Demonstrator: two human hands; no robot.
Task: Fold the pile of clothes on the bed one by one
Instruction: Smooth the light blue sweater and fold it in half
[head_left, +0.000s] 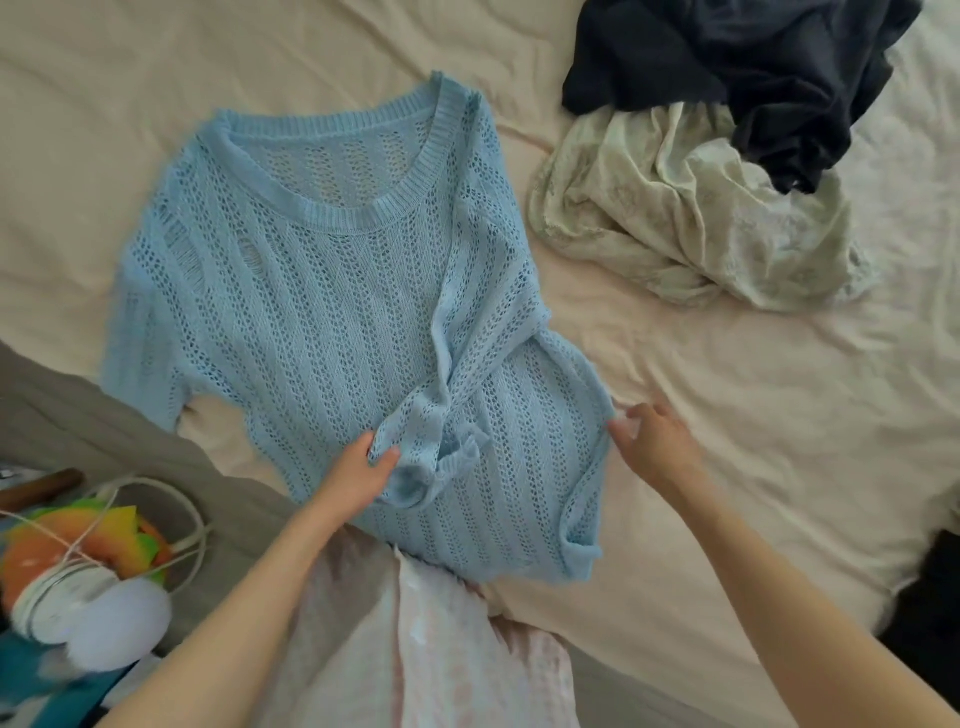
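Cream sheets covered the bed, wrinkled and pale, filling most of the head view. At the centre lay a light blue open-knit sweater, spread flat with its ribbed neckline toward twelve o'clock and its hem toward six. One sleeve was folded across the front, running down from the three o'clock shoulder to the lower middle, its ribbed cuff bunched there.

From seven o'clock the left hand reached in; its thumb and fingers pinched the sleeve just beside the cuff. From five o'clock the right hand reached the sweater's side edge at about four o'clock, its fingers curled and pinching the knit there.

At one to two o'clock, well apart from the sweater, a crumpled cream garment lay with a dark navy garment heaped partly on top of it. At six o'clock a pale pink cloth lay under the sweater's hem. A grey blanket ran along nine o'clock, and at eight o'clock sat a bright orange and green toy with a white cord looped around it.
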